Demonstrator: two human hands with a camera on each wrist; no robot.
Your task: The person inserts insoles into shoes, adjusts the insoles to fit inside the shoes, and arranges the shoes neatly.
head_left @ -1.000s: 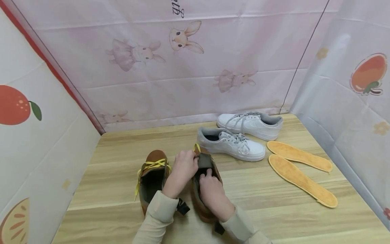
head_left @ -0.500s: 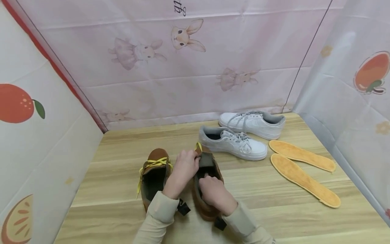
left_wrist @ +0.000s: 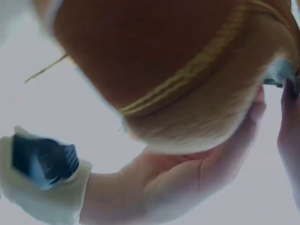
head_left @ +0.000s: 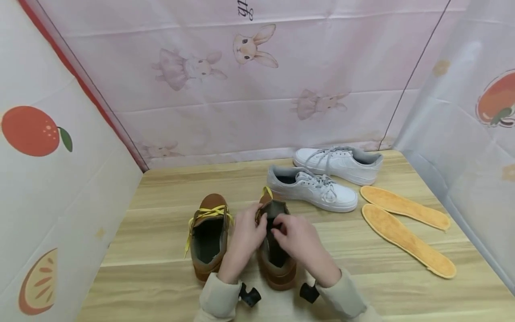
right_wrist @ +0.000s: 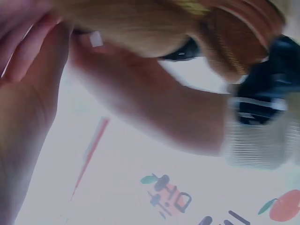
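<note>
Two brown shoes with yellow laces stand side by side on the table. My left hand (head_left: 245,232) grips the left edge of the right-hand brown shoe (head_left: 277,281), its thumb beside the dark tongue (head_left: 275,207). Over the same shoe's opening, my right hand (head_left: 299,235) has its bent fingers and thumb close to the tongue; I cannot tell whether they pinch it. In the left wrist view the brown shoe (left_wrist: 154,47) looms large and blurred. The other brown shoe (head_left: 209,237) sits just left of my left arm, laces across its front.
Two white sneakers, a nearer one (head_left: 314,190) and a farther one (head_left: 342,163), stand behind and to the right. Two orange insoles, one upper (head_left: 404,208) and one lower (head_left: 408,241), lie at the right of the wooden table (head_left: 161,268). Printed sheets (head_left: 201,129) hang around it.
My right hand has come up out of the shoe's opening to the tongue. My left hand has shifted slightly down along the shoe's left edge. The head view has shifted a little left.
</note>
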